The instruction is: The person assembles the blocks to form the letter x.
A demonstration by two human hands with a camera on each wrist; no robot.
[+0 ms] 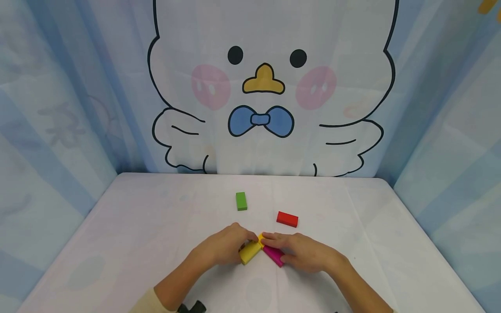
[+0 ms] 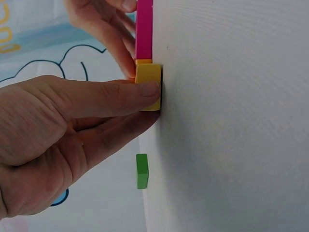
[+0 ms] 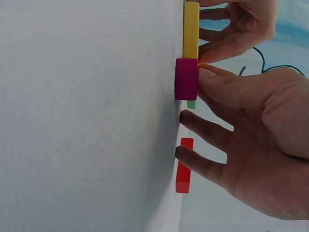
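A yellow block [image 1: 249, 253] and a magenta block [image 1: 275, 256] lie flat on the white table [image 1: 137, 243], their far ends meeting in a V. My left hand [image 1: 247, 243] pinches the yellow block [image 2: 148, 79], with the thumb pressed on its end. My right hand [image 1: 275, 246] holds the magenta block [image 3: 186, 79] between thumb and fingers; its other fingers are spread toward the table. A small orange bit [image 2: 143, 61] shows where the two blocks meet.
A green block [image 1: 241, 201] lies farther back near the table's middle, and a red block [image 1: 287, 219] sits just beyond my right hand. A curtain with a cartoon bird [image 1: 270, 87] walls the back and both sides.
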